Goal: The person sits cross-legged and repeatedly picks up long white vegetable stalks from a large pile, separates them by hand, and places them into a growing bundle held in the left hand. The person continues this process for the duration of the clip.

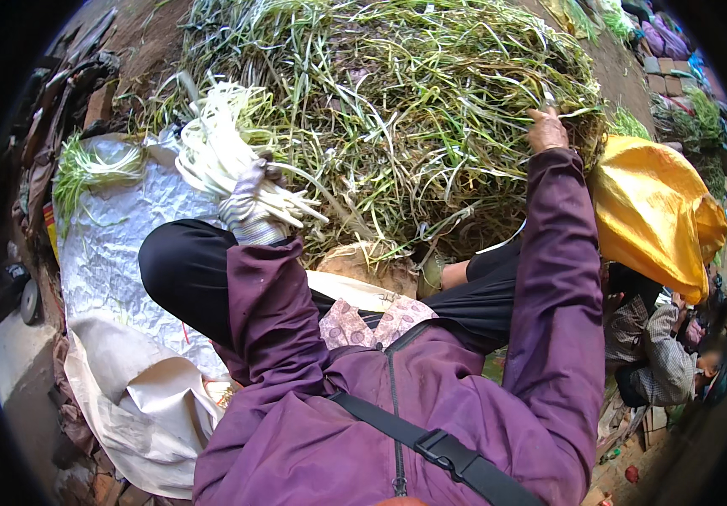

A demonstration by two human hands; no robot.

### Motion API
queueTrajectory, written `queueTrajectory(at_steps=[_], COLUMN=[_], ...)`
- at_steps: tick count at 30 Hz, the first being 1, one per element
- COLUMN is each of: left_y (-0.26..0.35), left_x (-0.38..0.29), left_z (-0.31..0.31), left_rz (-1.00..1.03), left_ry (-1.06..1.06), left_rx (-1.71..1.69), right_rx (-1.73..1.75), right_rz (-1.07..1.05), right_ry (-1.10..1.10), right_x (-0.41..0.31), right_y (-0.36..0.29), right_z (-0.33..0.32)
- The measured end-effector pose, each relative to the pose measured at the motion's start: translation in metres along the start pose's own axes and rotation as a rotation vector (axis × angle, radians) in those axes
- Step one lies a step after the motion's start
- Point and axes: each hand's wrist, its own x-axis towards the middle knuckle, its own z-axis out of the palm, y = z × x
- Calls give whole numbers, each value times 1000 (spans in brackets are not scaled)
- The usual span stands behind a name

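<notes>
My left hand (250, 205), in a striped knit glove, grips a bundle of pale leafy stalks (221, 139), perhaps garlic chives, with the white ends pointing right. It is raised above my bent knee. My bare right hand (548, 131) reaches to the right side of a big heap of green and dried stalks (388, 126). A small pale object shows at its fingertips; whether the hand grips it or a stalk, I cannot tell. A smaller bunch of green and white stalks (110, 166) lies on a silvery plastic sheet (129, 234) at the left.
An orange woven sack (648, 209) stands right of the heap. A rounded wooden block (369, 269) sits before my lap. A whitish sheet (142, 405) is folded at lower left. Another person in a checked top (661, 354) is at the right, with bricks (667, 76) and more green bunches farther up.
</notes>
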Motion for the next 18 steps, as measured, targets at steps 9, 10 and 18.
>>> queueTrajectory(at_steps=[9, 10, 18], left_y=[-8, -7, -26], left_x=[-3, -2, -9], left_z=[10, 8, 19], left_rz=[42, 55, 57], left_ry=[20, 101, 60], left_rx=[-42, -29, 268], right_rx=[1206, 1258, 1539], right_rz=[-684, -631, -100], right_ry=[-625, -695, -423], right_x=[-144, -148, -86], right_y=[-248, -244, -218], right_z=[-3, -7, -51])
